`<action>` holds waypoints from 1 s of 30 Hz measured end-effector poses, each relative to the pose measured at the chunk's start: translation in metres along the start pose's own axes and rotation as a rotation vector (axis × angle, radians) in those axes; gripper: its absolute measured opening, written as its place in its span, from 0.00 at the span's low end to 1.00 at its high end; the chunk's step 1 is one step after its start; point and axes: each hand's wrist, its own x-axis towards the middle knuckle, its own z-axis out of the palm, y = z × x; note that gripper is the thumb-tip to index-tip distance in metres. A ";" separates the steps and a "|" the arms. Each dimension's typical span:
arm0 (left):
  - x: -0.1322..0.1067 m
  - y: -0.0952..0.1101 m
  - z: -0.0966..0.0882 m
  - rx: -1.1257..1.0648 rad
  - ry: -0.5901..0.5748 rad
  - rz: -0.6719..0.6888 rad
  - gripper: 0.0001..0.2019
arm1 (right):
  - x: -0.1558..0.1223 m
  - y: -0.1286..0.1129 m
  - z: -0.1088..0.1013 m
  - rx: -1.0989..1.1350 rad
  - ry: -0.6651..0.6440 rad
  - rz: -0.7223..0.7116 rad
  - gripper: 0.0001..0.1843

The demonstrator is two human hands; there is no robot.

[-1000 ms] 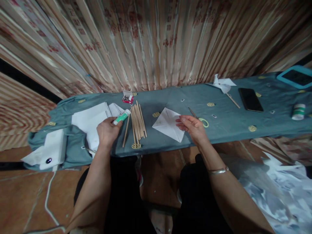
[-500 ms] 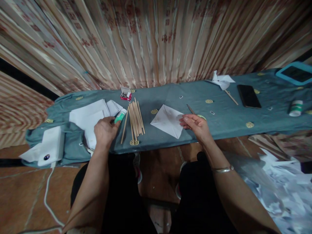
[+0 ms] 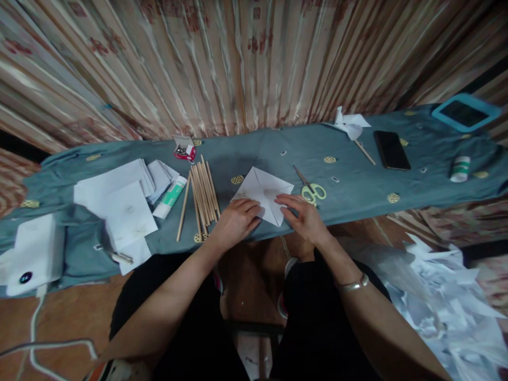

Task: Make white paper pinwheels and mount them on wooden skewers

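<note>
A folded white paper square [image 3: 262, 190] lies on the teal cloth near the table's front edge. My left hand [image 3: 237, 220] rests on its near left corner, fingers bent and pressing on the paper. My right hand [image 3: 302, 217] lies on its near right corner with fingers stretched out flat. A green and white glue stick [image 3: 170, 196] lies on the cloth to the left, beside a bundle of wooden sticks [image 3: 202, 193]. Yellow-handled scissors [image 3: 310, 187] lie just right of the paper.
A stack of white paper sheets [image 3: 119, 196] lies at the left, a small red box [image 3: 184, 151] behind the sticks. A black phone [image 3: 391, 150], a paper pinwheel [image 3: 350, 127], a small bottle [image 3: 460, 168] and a blue-cased tablet [image 3: 465, 111] sit at the right. Paper scraps [image 3: 444, 296] cover the floor.
My left hand let go of the glue stick, which now lies on the cloth, and moved right onto the folded paper. My right hand shifted onto the paper's near corner.
</note>
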 end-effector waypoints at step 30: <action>-0.012 0.017 0.011 -0.118 0.096 -0.010 0.11 | -0.011 -0.016 0.020 -0.163 0.085 0.071 0.04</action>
